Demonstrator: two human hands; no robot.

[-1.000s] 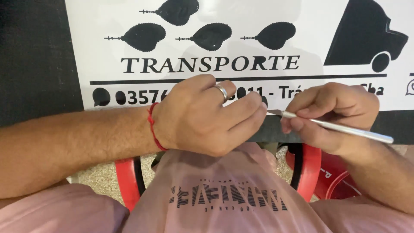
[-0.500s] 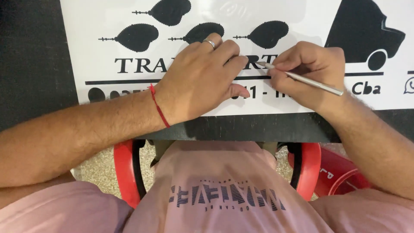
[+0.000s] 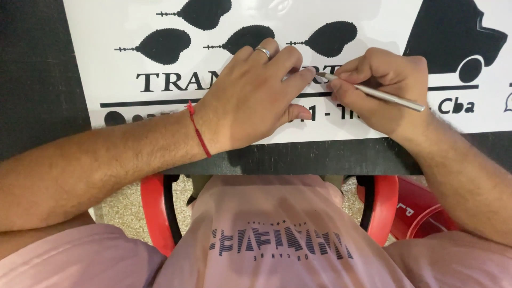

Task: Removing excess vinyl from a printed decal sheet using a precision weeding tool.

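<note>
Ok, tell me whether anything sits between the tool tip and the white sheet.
Nothing visible does. The right hand holds the thin metal tool tip-down on the white sheet; the left hand lies flat beside it.

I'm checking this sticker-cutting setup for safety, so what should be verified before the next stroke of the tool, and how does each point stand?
1. Grip on the tool: ok. The right hand pinches the thin silver tool like a pen.
2. Sheet held down: ok. The left hand lies flat on the white printed sheet.
3. Fingers away from the tip: not ok. The left fingertips sit right beside the tool's tip.
4. Tip visible: cannot tell. The fingers hide where it meets the sheet.
5. Sheet fully supported: ok. Its lower edge lies on the dark table.
</note>
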